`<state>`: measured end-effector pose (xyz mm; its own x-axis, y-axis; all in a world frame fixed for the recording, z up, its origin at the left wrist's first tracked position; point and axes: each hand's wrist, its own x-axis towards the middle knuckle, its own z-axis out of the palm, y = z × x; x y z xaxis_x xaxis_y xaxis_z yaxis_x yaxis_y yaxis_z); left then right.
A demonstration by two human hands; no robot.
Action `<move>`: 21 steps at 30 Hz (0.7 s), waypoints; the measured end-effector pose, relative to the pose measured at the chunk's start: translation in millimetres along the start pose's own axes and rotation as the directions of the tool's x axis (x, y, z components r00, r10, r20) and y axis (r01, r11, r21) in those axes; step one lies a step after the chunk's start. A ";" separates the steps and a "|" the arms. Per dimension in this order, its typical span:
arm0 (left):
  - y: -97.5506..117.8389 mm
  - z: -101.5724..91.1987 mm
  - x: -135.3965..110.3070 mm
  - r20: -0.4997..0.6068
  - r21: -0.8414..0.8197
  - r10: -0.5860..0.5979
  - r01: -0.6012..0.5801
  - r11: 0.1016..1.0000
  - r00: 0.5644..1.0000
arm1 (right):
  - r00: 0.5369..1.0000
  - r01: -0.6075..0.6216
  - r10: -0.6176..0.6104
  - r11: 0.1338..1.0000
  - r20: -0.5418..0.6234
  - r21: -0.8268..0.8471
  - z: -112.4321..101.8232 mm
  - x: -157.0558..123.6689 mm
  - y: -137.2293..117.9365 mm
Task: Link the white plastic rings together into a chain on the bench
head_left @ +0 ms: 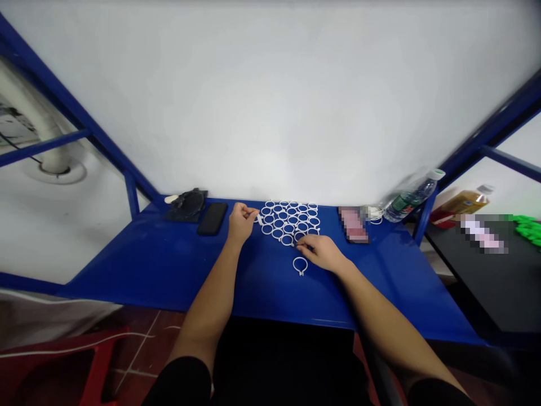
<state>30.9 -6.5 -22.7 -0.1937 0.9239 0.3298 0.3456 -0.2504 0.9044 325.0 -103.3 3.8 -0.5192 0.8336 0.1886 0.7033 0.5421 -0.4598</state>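
Observation:
A lattice of several joined white plastic rings lies on the blue table near the wall. My left hand is curled at the lattice's left edge, fingers pinched on a small white piece there. My right hand rests at the lattice's near edge, fingers closed on one of its rings. A single loose white ring lies on the table just in front of my right hand.
A black phone and a dark pouch lie left of my hands. Another phone, a white cord and a tilted plastic bottle are to the right. A black table adjoins at right; a red stool stands lower left.

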 end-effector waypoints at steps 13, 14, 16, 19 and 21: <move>-9.7 -12.6 -0.3 0.156 0.539 -0.086 -0.012 0.842 0.984 | 0.991 -0.017 0.026 0.997 0.128 -0.072 6.8 1.6 -0.1; -8.3 -12.2 -0.4 0.131 0.537 -0.067 -0.014 0.843 0.989 | 0.990 -0.012 0.022 0.997 0.142 -0.074 7.2 1.5 -0.4; -4.4 -11.8 -0.5 0.073 0.501 0.003 -0.040 0.865 0.997 | 0.985 0.003 0.012 0.996 0.170 -0.087 7.6 1.2 -0.3; 3.8 -10.0 -2.1 0.056 0.415 0.058 -0.076 0.906 0.997 | 0.976 0.029 -0.003 0.993 0.216 -0.117 7.2 0.8 0.1; 10.9 -5.2 -6.9 0.101 0.347 0.052 -0.084 0.934 0.994 | 0.972 0.032 -0.001 0.991 0.233 -0.132 6.3 0.7 -1.3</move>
<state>31.2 -17.2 -13.7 -0.0819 0.9341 0.3474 0.6580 -0.2112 0.7228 320.7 -104.1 -0.9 -0.6188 0.7854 -0.0188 0.7440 0.5781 -0.3351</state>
